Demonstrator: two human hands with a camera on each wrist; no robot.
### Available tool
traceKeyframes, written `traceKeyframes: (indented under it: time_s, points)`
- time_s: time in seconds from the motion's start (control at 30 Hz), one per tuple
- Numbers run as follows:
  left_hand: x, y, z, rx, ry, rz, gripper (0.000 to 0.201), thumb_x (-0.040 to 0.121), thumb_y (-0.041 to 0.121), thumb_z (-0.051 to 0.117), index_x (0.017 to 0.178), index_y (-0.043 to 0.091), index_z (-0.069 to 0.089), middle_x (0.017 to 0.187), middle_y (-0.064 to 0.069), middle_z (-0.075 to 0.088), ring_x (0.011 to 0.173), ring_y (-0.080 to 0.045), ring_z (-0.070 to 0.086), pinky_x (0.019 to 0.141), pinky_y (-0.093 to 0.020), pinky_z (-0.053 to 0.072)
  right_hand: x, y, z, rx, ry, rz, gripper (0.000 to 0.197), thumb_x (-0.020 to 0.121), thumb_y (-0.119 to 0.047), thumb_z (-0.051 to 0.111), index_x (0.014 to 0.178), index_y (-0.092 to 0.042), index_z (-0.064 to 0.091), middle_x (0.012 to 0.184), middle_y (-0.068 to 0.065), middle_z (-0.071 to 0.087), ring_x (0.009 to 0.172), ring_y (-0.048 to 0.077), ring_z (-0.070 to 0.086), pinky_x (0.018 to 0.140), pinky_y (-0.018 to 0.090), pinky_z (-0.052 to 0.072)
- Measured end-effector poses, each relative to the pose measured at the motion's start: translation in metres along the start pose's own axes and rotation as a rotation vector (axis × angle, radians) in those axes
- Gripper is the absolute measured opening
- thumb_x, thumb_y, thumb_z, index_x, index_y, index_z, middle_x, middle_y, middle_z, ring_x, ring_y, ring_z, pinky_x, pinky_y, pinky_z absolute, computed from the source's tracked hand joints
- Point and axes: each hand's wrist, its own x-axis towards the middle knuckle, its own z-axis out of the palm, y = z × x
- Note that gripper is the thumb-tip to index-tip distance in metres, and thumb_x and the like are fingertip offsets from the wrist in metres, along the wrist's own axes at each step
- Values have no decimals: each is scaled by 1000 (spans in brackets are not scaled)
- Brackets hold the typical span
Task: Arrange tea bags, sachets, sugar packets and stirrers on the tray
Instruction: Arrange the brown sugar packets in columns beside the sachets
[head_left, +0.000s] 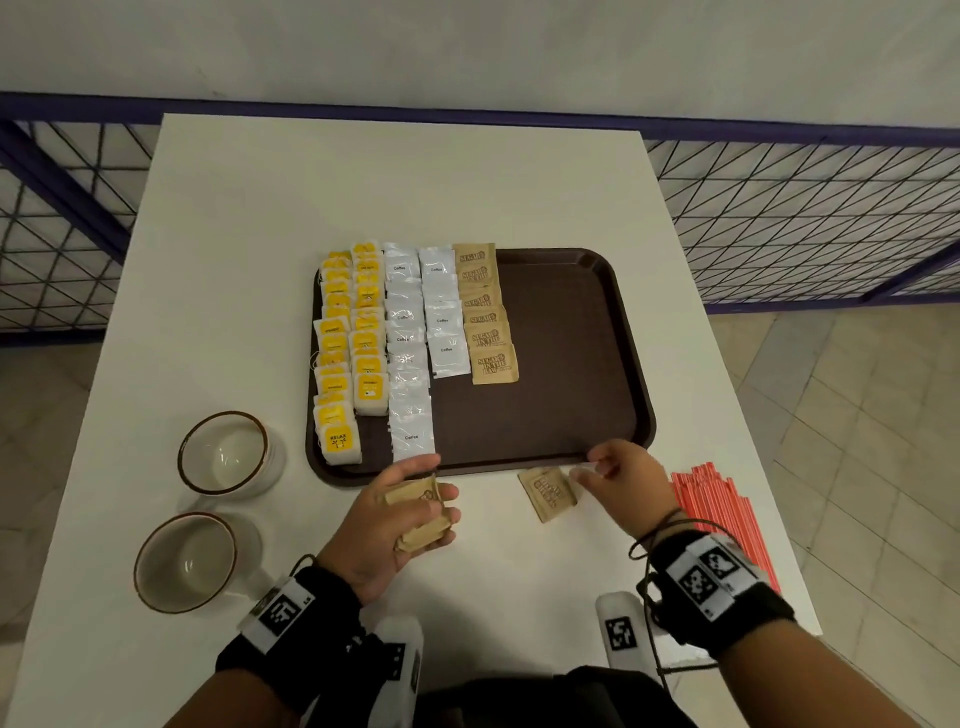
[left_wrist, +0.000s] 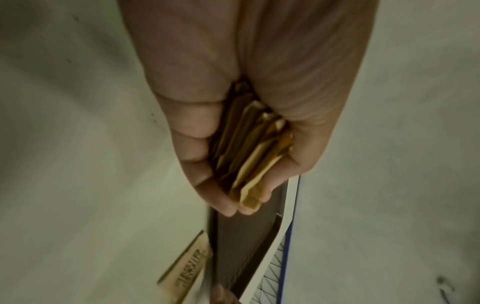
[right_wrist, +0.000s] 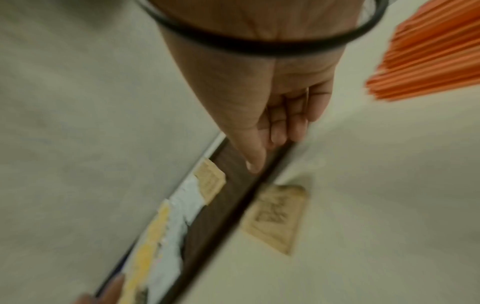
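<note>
Cups (head_left: 223, 453) are seen at the left of the white table (head_left: 363, 182), 2 of them, one nearer (head_left: 186, 560) than the other, both well apart from the loose packet. Orange stirrers (head_left: 719, 514) are heaped at the table's right edge, just beside the right wrist; in the right wrist view they appear as an orange bundle (right_wrist: 428, 57). A wire-mesh railing (head_left: 805, 223) is seen beyond the table.

The brown tray (head_left: 571, 322) is filled on its left part only: 2 columns of yellow tea bags (head_left: 349, 353), 2 columns of white coffee sachets (head_left: 415, 338) and 1 column of 6 overlapping brown sugar packets (head_left: 485, 317).

A stack of sugar packets (head_left: 421, 514) is gripped by the left hand (head_left: 384, 525) just off the tray's near rim, fingers and thumb curled round it; in the left wrist view the packet edges (left_wrist: 249, 152) are shown fanned between palm and fingers. A single sugar packet (head_left: 548, 492) is lying flat and askew on the table, close to the tray's near rim and between the 2 hands. The right hand (head_left: 623, 478) is held beside it with fingers loosely bent, nothing grasped; contact with the packet cannot be determined.
</note>
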Motion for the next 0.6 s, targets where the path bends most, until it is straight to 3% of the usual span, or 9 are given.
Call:
traceKeyframes:
  time_s: [0.1, 0.2, 0.33, 0.43, 0.5, 0.6]
  points:
    - [-2, -5, 0, 31, 28, -8, 41, 67, 0, 62, 108, 6, 63, 94, -18, 66, 78, -29, 67, 66, -37, 56, -1, 11, 26, 61, 40, 56, 41, 64, -33, 84, 81, -10, 54, 87, 4, 54, 81, 21, 53, 66, 21, 34]
    - [-1, -8, 2, 18, 38, -3, 40, 67, 2, 63, 107, 4, 63, 90, -17, 67, 79, -30, 67, 67, -38, 57, -5, 13, 46, 111, 89, 41, 51, 59, -25, 87, 83, -14, 43, 83, 4, 54, 77, 22, 51, 64, 24, 34]
    - [2, -1, 2, 54, 12, 8, 33, 80, -9, 59, 111, 3, 60, 87, -18, 65, 80, -31, 66, 66, -37, 56, -10, 8, 50, 105, -25, 48, 44, 70, -12, 78, 92, -15, 40, 78, 1, 55, 73, 22, 55, 53, 18, 36]
    - [4, 6, 0, 63, 13, 30, 31, 86, -11, 51, 112, 3, 59, 86, -18, 64, 80, -29, 65, 65, -36, 56, -13, 2, 41, 121, -87, -3, 33, 73, -9, 75, 88, -16, 47, 70, -8, 54, 64, 12, 53, 51, 11, 37]
    - [4, 11, -1, 48, 20, 59, 31, 83, -8, 56, 111, 5, 60, 85, -16, 64, 78, -28, 65, 65, -35, 56, -14, -5, 30, 331, -116, -34, 23, 75, -6, 73, 84, -17, 55, 68, -9, 58, 59, 5, 52, 55, 12, 38]
    - [6, 17, -1, 7, 14, 93, 30, 81, -5, 60, 109, 6, 60, 82, -13, 64, 76, -25, 66, 64, -34, 56, -22, -26, 14, 872, -270, 43, 9, 86, 0, 61, 88, -9, 58, 77, 6, 69, 66, 13, 62, 55, 18, 49]
